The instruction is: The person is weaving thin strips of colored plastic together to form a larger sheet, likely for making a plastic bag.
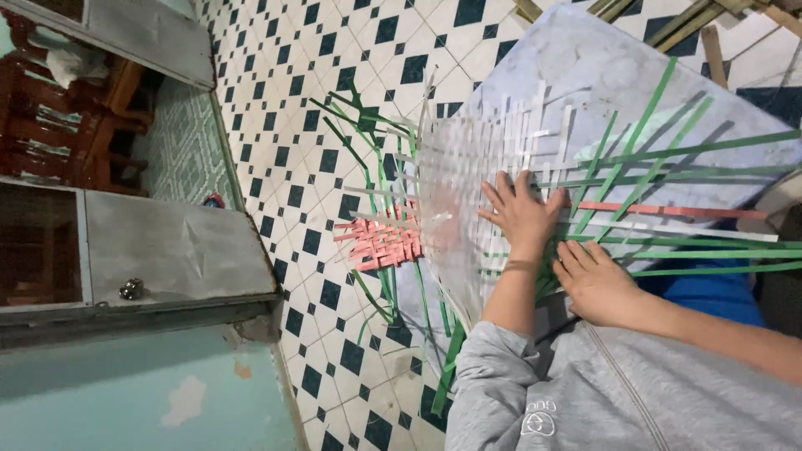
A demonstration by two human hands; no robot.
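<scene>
On a grey board (601,67) tilted over the tiled floor (334,50), a woven mat (468,167) of clear, white, green and pink strips lies under both hands. Left hand (525,213) rests flat on the weave, fingers spread and pointing toward ten o'clock, palm pressing the clear strips down; it grips nothing. Right hand (595,280) sits just beside it at about four o'clock, fingers together and curled onto the green strips (668,167) where they cross, touching them; whether it pinches one I cannot tell. The two hands lie near each other but apart.

Loose green strips run with their long axis from the hands toward three o'clock, fanning out to the board's far edge, and one pink strip (668,209) runs the same way between them. The right hand is nearer these loose ends. The finished weave spreads from the left hand toward nine o'clock, ending in a pink patch (384,242) that hangs past the board over the floor, with more green ends sticking out around it. Grey sleeves (585,392) cover both arms.
</scene>
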